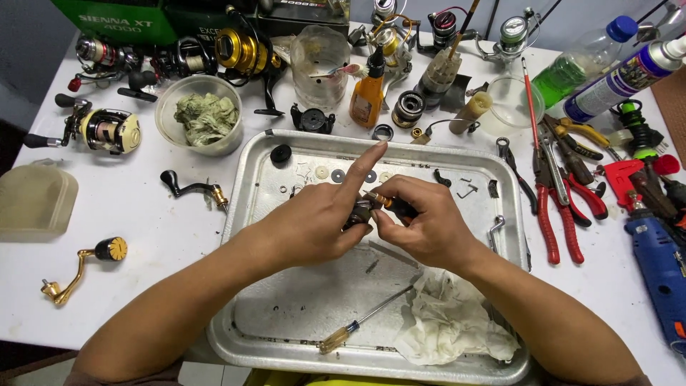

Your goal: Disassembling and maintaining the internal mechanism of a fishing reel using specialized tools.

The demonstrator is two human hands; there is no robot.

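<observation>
Reel part, small and dark, held over middle of metal tray, mostly hidden between both hands, so exact shape hard to make out. Left hand closed around it from 9 o'clock side, index finger stretched straight toward 1 o'clock, other fingers curled on the part. Right hand at 3 o'clock of the part, fingers pinched on small tool with orange and black handle, tip pressed against the part and not visible.

On tray floor: screwdriver with yellow handle at 6 o'clock, crumpled white cloth at 5 o'clock, partly under right forearm. Tiny washers and screws at 12 o'clock, too small to tell apart.

Outside tray: red-handled pliers at 3 o'clock, blue power tool cut off by right edge, gold crank handle at 9 o'clock, bowl with green rag at 11 o'clock, orange bottle at 12 o'clock. Several fishing reels along far side of table, some cut off at top.
</observation>
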